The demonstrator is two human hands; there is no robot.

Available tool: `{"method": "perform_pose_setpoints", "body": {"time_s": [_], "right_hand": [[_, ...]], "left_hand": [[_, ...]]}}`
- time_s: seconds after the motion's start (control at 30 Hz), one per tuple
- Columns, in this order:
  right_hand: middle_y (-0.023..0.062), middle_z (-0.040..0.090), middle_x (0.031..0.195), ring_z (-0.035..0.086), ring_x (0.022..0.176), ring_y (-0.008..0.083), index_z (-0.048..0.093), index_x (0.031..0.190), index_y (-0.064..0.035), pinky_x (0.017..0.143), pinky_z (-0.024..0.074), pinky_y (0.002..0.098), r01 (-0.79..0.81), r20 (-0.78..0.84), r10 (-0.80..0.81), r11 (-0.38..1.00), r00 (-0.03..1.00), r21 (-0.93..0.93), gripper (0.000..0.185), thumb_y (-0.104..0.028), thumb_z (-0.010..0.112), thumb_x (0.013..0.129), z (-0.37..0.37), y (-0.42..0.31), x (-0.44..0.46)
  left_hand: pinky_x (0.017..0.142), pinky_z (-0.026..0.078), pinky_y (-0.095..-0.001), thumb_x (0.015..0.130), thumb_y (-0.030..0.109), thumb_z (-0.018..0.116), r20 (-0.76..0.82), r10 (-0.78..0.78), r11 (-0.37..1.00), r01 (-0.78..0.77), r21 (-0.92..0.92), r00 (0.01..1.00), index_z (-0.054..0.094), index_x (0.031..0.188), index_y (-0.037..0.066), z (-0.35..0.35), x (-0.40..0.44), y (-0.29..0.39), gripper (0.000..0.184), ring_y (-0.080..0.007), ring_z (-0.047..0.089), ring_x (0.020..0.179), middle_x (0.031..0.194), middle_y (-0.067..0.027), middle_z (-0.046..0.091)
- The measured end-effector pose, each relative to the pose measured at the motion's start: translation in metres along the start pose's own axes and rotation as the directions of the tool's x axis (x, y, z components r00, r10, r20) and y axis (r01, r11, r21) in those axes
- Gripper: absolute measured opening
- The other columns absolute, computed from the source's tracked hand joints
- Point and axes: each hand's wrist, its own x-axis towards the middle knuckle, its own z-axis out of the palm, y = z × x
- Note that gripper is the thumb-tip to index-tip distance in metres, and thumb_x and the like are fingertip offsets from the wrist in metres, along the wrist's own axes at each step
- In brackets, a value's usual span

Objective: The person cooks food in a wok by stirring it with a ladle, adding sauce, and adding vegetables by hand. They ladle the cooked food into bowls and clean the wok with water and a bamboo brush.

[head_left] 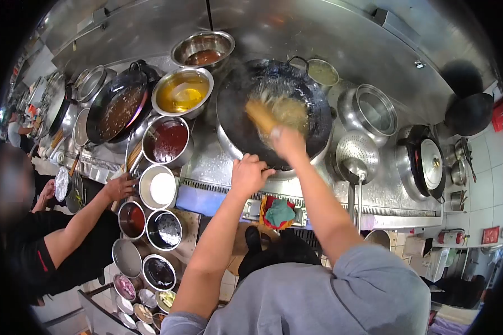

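Observation:
A large black wok [229, 106] sits on the range in front of me, with wet, foamy liquid swirling inside it. My right hand [288, 144] is closed around a tan bamboo wok brush [261, 115] over the inside of the wok. Motion blurs the brush's far end and the splashing liquid. At the wok's near edge, my left hand [251, 176] has its fingers curled on the rim; the exact grip is partly hidden. Below the rim, a bundle of red, yellow and green cloth [279, 213] lies at the counter front.
Left stand steel bowls of yellow oil [183, 92] and red sauce [166, 139], plus several sauce pots. A perforated strainer [357, 155] and ladle [354, 166] rest at right. Beyond them is a lidded pot [431, 159]. A co-worker's hand [120, 187] is near the left pots.

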Motion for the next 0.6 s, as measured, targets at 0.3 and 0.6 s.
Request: {"method": "perform_pose_setpoints", "body": {"time_s": [0.3,0.6], "right_hand": [[0.0179,0.067,0.088,0.065,0.085,0.0334,0.068,0.098,-0.0118,0.074,0.0493,0.0421,-0.182,-0.037,0.238,0.826,0.971,0.533,0.025,-0.026,0.059,0.08,0.002,-0.03,0.071],[0.0161,0.066,0.098,0.064,0.091,0.0334,0.069,0.098,-0.0116,0.081,0.0498,0.0436,0.09,0.228,0.015,0.892,0.974,-0.442,0.028,-0.028,0.059,0.078,-0.114,0.093,0.065]], "left_hand": [[0.069,0.039,-0.0394,0.072,0.037,0.07,0.01,0.011,0.999,-0.011,-0.031,1.0,0.071,0.075,0.013,0.0,-0.008,0.0,0.024,-0.0218,0.055,0.083,0.075,-0.0025,0.057],[0.068,0.041,-0.0395,0.073,0.04,0.069,-0.024,0.046,0.989,-0.049,-0.137,0.999,0.069,0.069,0.011,0.002,-0.004,-0.008,0.029,-0.023,0.055,0.083,0.073,-0.0032,0.056]]}}
